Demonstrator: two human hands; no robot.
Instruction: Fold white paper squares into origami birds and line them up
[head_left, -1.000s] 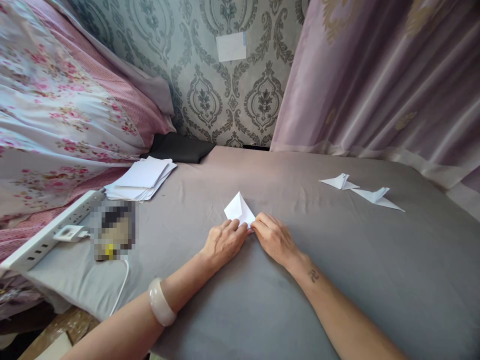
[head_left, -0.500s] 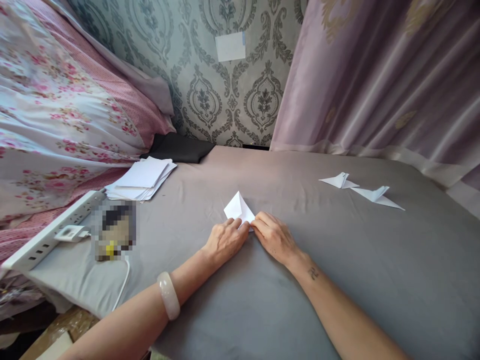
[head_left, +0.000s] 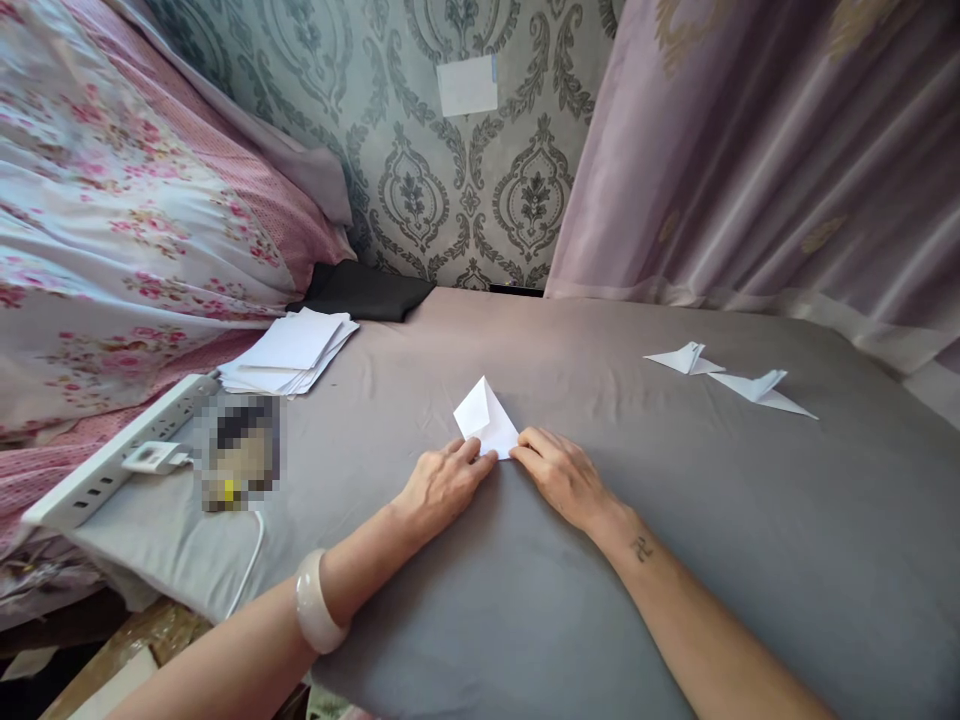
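Observation:
A small folded sheet of white paper point(head_left: 491, 418) lies on the grey cloth surface point(head_left: 600, 620), its point facing away from me. A creased flap shows on its left half. My left hand point(head_left: 444, 478) is closed at the paper's near left edge, thumb and fingers pressing on it. At the near right corner my right hand point(head_left: 561, 470) pinches the paper between thumb and forefinger. The fingertips cover part of the near edge. Off to the right lie two folded white paper figures, a smaller one point(head_left: 686, 358) and a larger one point(head_left: 766, 388).
A stack of white paper point(head_left: 289, 345) lies at the back left, beside a black folded item point(head_left: 367, 290). On the left is a white power strip point(head_left: 112, 460) with a plugged-in charger point(head_left: 156, 457) and a cable point(head_left: 251, 560). A blurred object point(head_left: 240, 450) sits near it.
My right hand has shifted slightly right to the paper's corner, and more of the paper's near part shows between my hands. The whole view has moved a little.

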